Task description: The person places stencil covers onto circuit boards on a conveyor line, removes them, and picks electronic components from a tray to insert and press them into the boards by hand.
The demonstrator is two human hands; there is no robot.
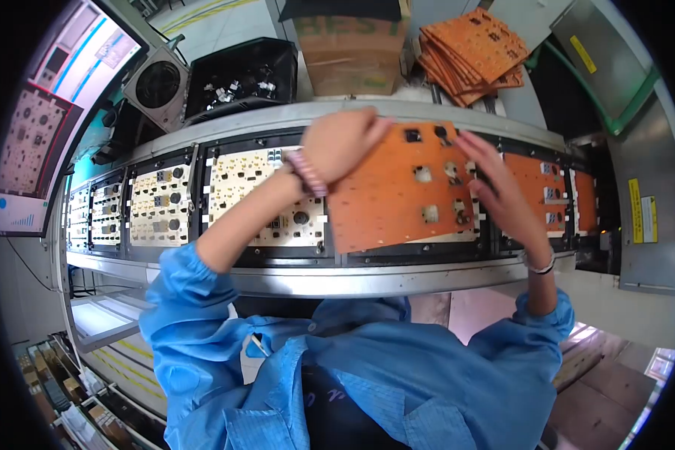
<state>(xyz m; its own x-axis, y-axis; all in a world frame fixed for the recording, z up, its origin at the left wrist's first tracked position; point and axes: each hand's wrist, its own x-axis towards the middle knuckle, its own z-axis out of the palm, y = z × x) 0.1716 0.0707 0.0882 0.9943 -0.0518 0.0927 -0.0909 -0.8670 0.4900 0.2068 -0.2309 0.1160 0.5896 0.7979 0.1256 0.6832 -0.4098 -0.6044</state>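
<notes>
Orange board (pixel 375 202), at the center of the frame, lies slanted over one of the black frames (pixel 326 259) along the workbench. Its left hand support is the person's left hand (pixel 345 142), which curls over the upper left edge and appears clamped there, though the fingertips are partly hidden. The right hand (pixel 506 195) has its fingers spread apart at the opposite edge; whether they press or merely touch cannot be told. Holding opposite sides probably keeps the sheet steady. Openings near its right side expose parts beneath. Pale boards (pixel 251 187), left of center, sit flat in their own frames, presumably to prevent shifting. At upper right, similar orange boards (pixel 472 49) are stacked loosely; at upper left, a black bin (pixel 285 64) gathers small loose parts, its walls likely containing them.
</notes>
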